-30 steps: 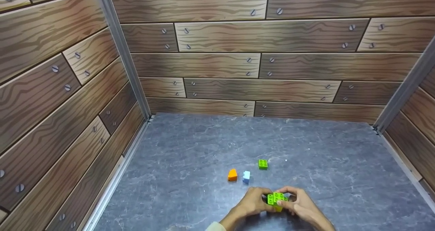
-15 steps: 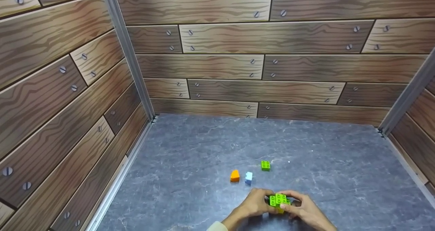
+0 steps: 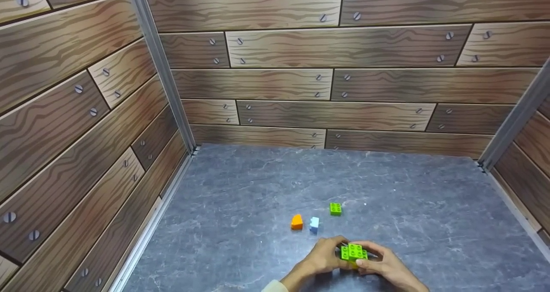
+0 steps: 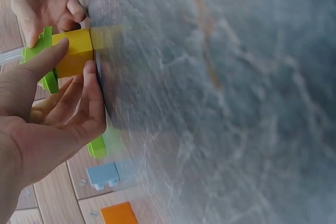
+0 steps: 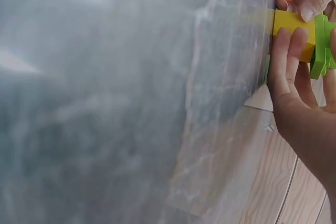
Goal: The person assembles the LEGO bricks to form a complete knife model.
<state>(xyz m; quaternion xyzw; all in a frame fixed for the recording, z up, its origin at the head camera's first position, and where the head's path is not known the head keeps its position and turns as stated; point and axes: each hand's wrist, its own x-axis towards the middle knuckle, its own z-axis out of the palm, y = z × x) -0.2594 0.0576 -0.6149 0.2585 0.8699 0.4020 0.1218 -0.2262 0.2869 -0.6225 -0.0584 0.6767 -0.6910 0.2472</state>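
Between my two hands stands a small stack of toy building bricks: green bricks (image 3: 355,250) with studs up, over a yellow brick (image 4: 74,52) that sits at the stone-look tabletop. My left hand (image 3: 324,255) grips the stack from the left, its thumb across the yellow and green bricks in the left wrist view. From the right, my right hand (image 3: 384,264) holds it too, with two fingertips (image 5: 297,38) against the yellow brick in the right wrist view. The hands hide part of the stack's sides.
Beyond the hands lie a loose green brick (image 3: 335,209), a light blue brick (image 3: 314,224) and an orange brick (image 3: 297,222). Wood-patterned walls (image 3: 275,81) with metal corner posts (image 3: 165,68) enclose the dark marbled tabletop (image 3: 240,189).
The head view has shifted slightly. My right thumb has slid a little lower on the front of the stack. Both hands have stayed on the stack, and the loose bricks lie as before.
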